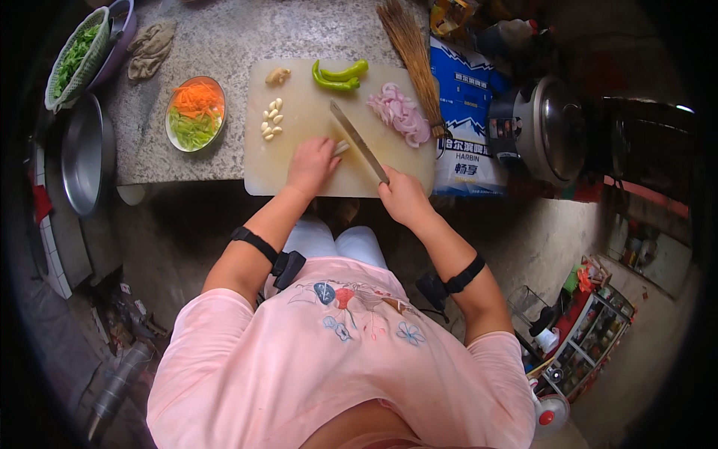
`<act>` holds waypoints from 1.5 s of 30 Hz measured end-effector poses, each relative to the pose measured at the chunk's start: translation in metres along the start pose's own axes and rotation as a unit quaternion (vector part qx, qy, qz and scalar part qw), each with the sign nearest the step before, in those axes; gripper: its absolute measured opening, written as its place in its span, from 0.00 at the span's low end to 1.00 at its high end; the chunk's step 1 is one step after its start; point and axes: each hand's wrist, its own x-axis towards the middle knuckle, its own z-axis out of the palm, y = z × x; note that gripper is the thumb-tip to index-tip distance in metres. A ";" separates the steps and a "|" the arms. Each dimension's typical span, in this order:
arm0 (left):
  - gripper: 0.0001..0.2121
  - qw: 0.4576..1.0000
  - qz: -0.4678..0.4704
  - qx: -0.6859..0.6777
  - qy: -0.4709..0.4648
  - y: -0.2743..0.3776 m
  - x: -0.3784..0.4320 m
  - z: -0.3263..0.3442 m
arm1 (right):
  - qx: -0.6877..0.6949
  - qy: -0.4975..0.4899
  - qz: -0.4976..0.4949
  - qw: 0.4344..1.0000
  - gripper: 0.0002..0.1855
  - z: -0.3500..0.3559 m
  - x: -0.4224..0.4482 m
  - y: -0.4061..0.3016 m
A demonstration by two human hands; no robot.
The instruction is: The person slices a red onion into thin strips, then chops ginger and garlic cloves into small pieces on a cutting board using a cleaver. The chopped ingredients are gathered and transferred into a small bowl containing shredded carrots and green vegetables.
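Observation:
On a pale plastic cutting board (303, 179), my left hand (313, 164) presses down on pale stalk pieces (341, 147), probably scallion or a similar vegetable. My right hand (405, 195) grips the handle of a kitchen knife (359, 140), whose blade points up and left across the board, just right of the stalks. Several peeled garlic cloves (273, 113) lie at the board's left, below a piece of ginger (277, 76). Green chili peppers (339, 76) rest near the back edge. A pile of sliced purple onion (399, 115) is at the right.
Left of the board stands a plate of shredded carrot and green vegetable (196, 114). Farther left are a cloth (151, 49), a basket of greens (77, 59) and a metal basin (84, 154). A straw whisk (412, 62), a blue beer package (463, 112) and a cooker (541, 132) stand right.

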 end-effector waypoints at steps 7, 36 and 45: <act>0.17 0.994 -0.010 -0.094 0.046 -0.011 -0.017 -0.016 | 0.033 -0.032 0.009 0.999 0.21 0.007 -0.021 -0.015; 0.08 0.984 0.067 -0.145 0.081 -0.006 0.009 0.008 | 0.021 0.021 0.028 0.999 0.19 0.022 -0.004 -0.010; 0.07 0.983 0.156 -0.072 0.066 -0.012 0.007 0.016 | -0.010 -0.017 0.047 0.999 0.19 0.014 -0.009 -0.031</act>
